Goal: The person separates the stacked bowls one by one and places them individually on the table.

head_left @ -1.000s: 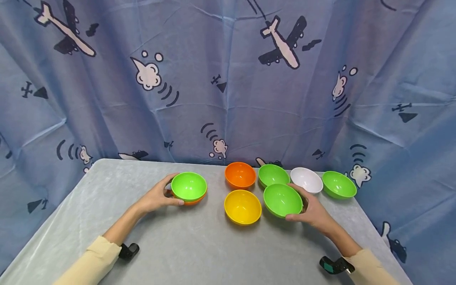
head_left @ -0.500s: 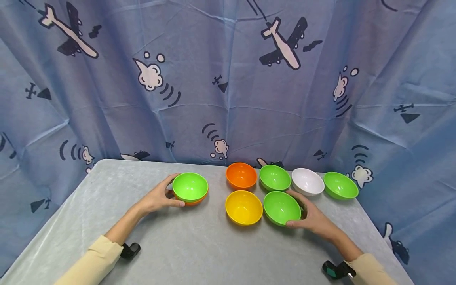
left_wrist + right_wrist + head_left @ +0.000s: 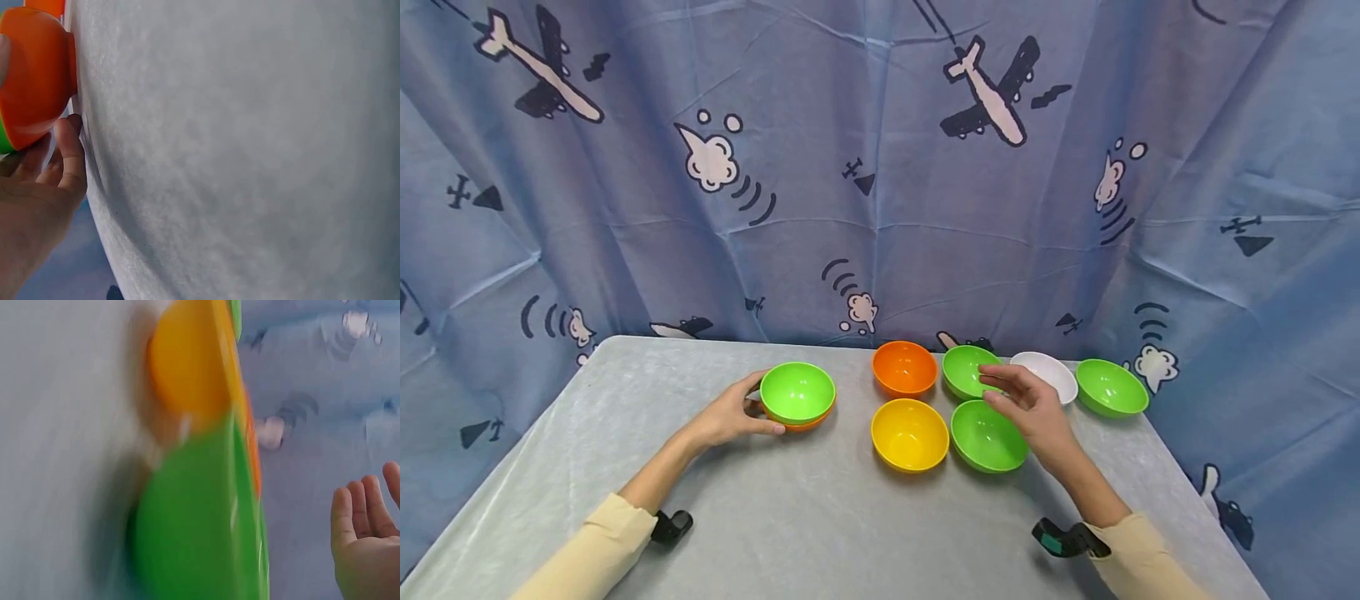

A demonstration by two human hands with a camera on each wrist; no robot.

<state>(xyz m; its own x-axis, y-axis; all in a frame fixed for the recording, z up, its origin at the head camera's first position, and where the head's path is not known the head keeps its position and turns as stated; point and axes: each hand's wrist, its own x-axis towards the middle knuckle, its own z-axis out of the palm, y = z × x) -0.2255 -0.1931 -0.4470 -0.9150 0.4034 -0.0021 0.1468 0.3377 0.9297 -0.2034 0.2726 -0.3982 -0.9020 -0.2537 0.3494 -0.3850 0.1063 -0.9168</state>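
At the left of the table, my left hand [image 3: 730, 414] grips two stacked bowls, thumb in front and fingers round the back. The bright green bowl [image 3: 797, 390] sits inside an orange bowl [image 3: 37, 75], whose base is close to the table in the left wrist view. My right hand [image 3: 1037, 412] is raised, empty, above the right rim of another green bowl [image 3: 987, 437]. Its fingers are spread and overlap the back green bowl [image 3: 961, 372] in the head view. A yellow bowl [image 3: 910, 435] stands right beside the front green one.
Behind the yellow bowl stands a second orange bowl [image 3: 905, 369]. The back row continues rightward with a white bowl [image 3: 1054, 377], partly behind my right hand, and a green bowl [image 3: 1112, 388] near the table's right edge. A blue patterned curtain [image 3: 775, 250] hangs behind the table.
My right hand has set the front green bowl down beside the yellow one, let go, and lifted up and to the left. The left hand stays on its stack.
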